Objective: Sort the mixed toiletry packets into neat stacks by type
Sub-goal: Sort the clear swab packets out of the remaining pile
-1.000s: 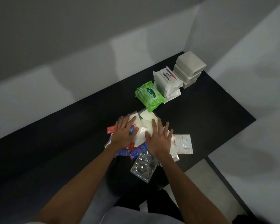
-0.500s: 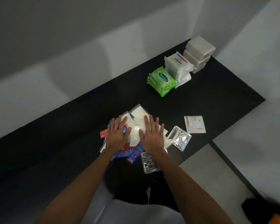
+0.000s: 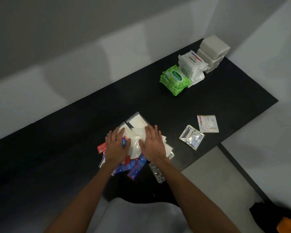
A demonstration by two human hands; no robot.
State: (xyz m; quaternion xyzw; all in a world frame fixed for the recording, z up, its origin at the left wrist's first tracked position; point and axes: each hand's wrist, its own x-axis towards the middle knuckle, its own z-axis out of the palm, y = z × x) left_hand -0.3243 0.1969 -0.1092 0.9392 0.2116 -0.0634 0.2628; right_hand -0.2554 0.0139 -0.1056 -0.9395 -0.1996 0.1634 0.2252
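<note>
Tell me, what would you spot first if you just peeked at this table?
The bright green stack of wipe packs jumps out at the far end of the black table, standing next to a white stack of wipe packs and a pile of plain white blocks. Nearer, the left hand and right hand lie flat on a messy heap of white, red and blue packets.
</note>
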